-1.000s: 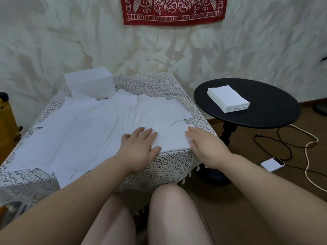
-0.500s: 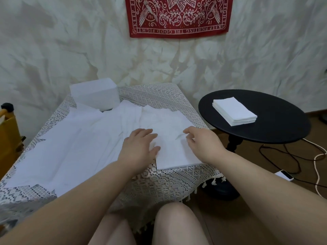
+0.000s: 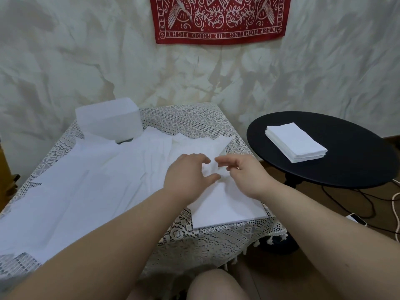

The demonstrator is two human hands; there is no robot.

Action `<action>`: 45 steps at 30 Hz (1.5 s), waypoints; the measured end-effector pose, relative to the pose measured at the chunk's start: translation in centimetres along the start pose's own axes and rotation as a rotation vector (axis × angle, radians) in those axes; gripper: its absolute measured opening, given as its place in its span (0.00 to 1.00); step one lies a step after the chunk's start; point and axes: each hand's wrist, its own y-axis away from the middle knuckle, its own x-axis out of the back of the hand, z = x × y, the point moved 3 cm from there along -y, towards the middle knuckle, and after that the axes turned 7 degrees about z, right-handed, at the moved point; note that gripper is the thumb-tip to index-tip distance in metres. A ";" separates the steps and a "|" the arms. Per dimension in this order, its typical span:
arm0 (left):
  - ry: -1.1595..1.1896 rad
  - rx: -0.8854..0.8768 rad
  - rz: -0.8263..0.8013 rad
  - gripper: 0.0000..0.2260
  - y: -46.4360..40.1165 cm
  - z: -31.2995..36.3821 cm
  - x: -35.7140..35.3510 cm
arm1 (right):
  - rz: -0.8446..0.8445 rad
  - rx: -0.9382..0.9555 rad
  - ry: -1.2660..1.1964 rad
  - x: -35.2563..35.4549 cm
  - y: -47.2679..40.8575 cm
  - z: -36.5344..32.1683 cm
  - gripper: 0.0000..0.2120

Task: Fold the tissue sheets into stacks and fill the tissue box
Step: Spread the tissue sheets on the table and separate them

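Left hand (image 3: 187,174): over the near right part of the table, fingers and thumb curled, pinching up the top tissue sheet (image 3: 213,169) where it lifts off the pile.

Right hand (image 3: 244,173): just beside the left, fingertips bent and pinching the same sheet's raised edge; the sheet's far corner points up and away toward the wall.

Folded pile (image 3: 227,207): white, rectangular, lying at the table's near right corner, beneath both hands.

Loose tissue sheets (image 3: 86,187): many, white, overlapping, spread flat across the left and middle of the table.

Tissue box (image 3: 108,122): white, at the far left corner, resting partly on the spread sheets.

Table (image 3: 194,122): covered with a lace cloth, fringe at the near right edge.

Round black side table (image 3: 346,169): to the right, carrying a finished stack (image 3: 296,144) of folded tissues.

Floor at right: cables (image 3: 363,204) and a small white device (image 3: 356,219).

Wall: red printed cloth (image 3: 218,18).
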 end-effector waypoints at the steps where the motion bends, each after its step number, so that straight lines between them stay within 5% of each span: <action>1: 0.004 0.027 -0.002 0.23 -0.3 0.3 -0.1 | 0.003 -0.006 -0.023 0.1 0.0 -0.1 0.23; 7: 0.040 0.138 0.000 0.06 -1.5 0.9 -0.6 | 0.066 -0.050 -0.142 0.3 -0.3 1.1 0.22; 13: 0.158 0.143 -0.083 0.07 -1.9 0.5 -1.3 | 0.310 -0.107 0.129 1.8 -1.0 2.1 0.21; 17: 0.319 0.204 -0.042 0.08 -2.7 0.1 -1.0 | 0.268 -0.044 0.307 1.4 -1.6 2.3 0.19; 24: 0.814 0.464 0.260 0.07 -5.8 -0.6 2.9 | 0.201 -0.003 0.159 1.4 -1.8 0.8 0.21; 27: 0.811 0.454 0.320 0.07 -6.6 -0.3 5.5 | 0.194 0.037 0.120 1.7 -1.6 -0.5 0.20; 38: 1.126 0.503 0.118 0.07 -2.5 0.1 10.8 | 0.172 -0.113 -0.501 2.1 0.1 -5.0 0.34; 45: 0.991 0.529 0.122 0.09 -1.1 -1.7 10.8 | 0.267 -0.038 -0.355 3.1 1.3 -5.7 0.25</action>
